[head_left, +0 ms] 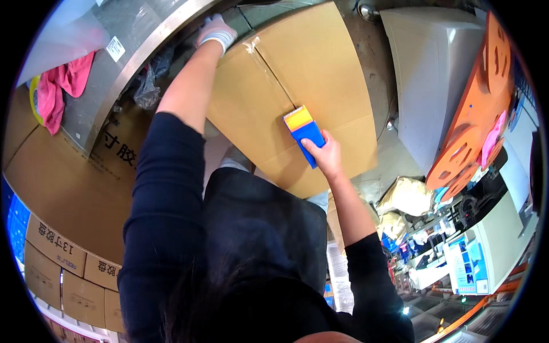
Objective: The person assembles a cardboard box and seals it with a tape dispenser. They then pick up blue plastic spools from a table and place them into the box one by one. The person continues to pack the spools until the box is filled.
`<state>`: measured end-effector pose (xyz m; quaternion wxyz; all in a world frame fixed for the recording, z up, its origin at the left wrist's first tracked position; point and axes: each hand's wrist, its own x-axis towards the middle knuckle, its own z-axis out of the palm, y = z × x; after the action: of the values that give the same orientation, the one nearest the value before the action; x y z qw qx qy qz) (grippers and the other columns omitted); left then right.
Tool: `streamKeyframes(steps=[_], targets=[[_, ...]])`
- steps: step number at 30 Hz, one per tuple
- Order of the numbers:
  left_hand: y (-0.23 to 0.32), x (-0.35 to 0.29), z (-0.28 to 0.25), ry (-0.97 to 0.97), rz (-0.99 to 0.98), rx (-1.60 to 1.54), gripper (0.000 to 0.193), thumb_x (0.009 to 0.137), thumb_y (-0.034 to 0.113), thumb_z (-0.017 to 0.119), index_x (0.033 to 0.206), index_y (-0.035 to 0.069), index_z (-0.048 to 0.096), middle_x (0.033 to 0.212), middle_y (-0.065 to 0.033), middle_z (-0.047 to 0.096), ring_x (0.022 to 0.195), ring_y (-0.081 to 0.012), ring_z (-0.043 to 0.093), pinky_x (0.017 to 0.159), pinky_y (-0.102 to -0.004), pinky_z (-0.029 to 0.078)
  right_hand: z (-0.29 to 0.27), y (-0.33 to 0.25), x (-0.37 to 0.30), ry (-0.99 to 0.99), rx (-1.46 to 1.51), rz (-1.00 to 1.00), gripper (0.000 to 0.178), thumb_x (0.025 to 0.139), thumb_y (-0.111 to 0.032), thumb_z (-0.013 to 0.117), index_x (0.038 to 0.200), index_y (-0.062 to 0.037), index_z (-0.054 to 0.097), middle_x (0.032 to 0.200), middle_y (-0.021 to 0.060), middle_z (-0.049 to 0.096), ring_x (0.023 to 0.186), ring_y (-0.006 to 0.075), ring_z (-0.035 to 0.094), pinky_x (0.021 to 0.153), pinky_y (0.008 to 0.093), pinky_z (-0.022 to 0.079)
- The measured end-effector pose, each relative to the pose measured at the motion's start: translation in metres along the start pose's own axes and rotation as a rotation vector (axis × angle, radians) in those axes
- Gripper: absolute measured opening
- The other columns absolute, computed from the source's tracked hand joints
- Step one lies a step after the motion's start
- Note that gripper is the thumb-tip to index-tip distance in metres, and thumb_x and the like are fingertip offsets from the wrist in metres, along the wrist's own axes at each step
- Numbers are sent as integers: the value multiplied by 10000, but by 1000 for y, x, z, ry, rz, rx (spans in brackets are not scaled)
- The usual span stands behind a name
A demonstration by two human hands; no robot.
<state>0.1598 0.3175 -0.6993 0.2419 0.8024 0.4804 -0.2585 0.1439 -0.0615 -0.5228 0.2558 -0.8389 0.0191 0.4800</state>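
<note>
A large brown cardboard box lies in front of me, its flaps meeting at a dark seam with a strip of clear tape at the far end. My right hand grips a blue and yellow tape dispenser low on its blue body. The dispenser's yellow toothed end lies over the near end of the seam. At the box's far left corner is my left hand, in a pale glove with a white cuff. Its fingers are partly hidden and too small to read.
A metal-edged table curves along the upper left with a pink cloth on it. More printed cartons stand at the left. To the right are a white cabinet, orange slotted discs and a crumpled pale bag.
</note>
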Motion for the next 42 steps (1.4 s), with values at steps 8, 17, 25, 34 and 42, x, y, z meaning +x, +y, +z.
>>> streamKeyframes(steps=[8, 17, 25, 34, 42], targets=[[33, -128, -62, -89, 602, 12, 643, 890, 458, 561, 1408, 113, 399, 1367, -186, 500, 1233, -333, 501, 1059, -424, 360, -4, -14, -5, 20, -6, 21, 543, 695, -476, 791, 909, -6, 621, 775, 137, 667, 713, 201, 652, 674, 340, 519], [41, -191, 11, 173, 1036, 412, 697, 860, 484, 570, 1469, 245, 329, 1545, -50, 291, 1423, -253, 268, 1147, -562, 117, -2, -12, -8, 13, 106, -22, 525, 722, -457, 781, 905, 8, 620, 788, 119, 662, 734, 171, 640, 680, 322, 510], [54, -211, 4, 147, 1106, 390, 642, 866, 394, 567, 1436, 169, 376, 1499, -146, 348, 1380, -332, 329, 1142, -539, 177, -35, -22, -17, -260, 226, 140, 563, 743, -451, 766, 957, 41, 599, 789, 139, 662, 758, 232, 677, 652, 361, 534], [57, -220, 12, 243, 1034, 561, 644, 873, 355, 543, 1444, 125, 352, 1521, -146, 305, 1411, -332, 269, 1156, -544, 103, -108, 211, -141, -41, -237, 279, 618, 707, -515, 748, 978, 29, 635, 906, 206, 694, 857, 311, 689, 772, 389, 525], [61, -255, 59, 414, 931, 505, 693, 860, 299, 535, 1452, 20, 306, 1513, -225, 273, 1399, -412, 243, 1164, -542, 102, -104, 218, -156, -11, -180, 206, 564, 714, -504, 739, 889, 15, 607, 852, 234, 669, 813, 364, 667, 724, 425, 512]])
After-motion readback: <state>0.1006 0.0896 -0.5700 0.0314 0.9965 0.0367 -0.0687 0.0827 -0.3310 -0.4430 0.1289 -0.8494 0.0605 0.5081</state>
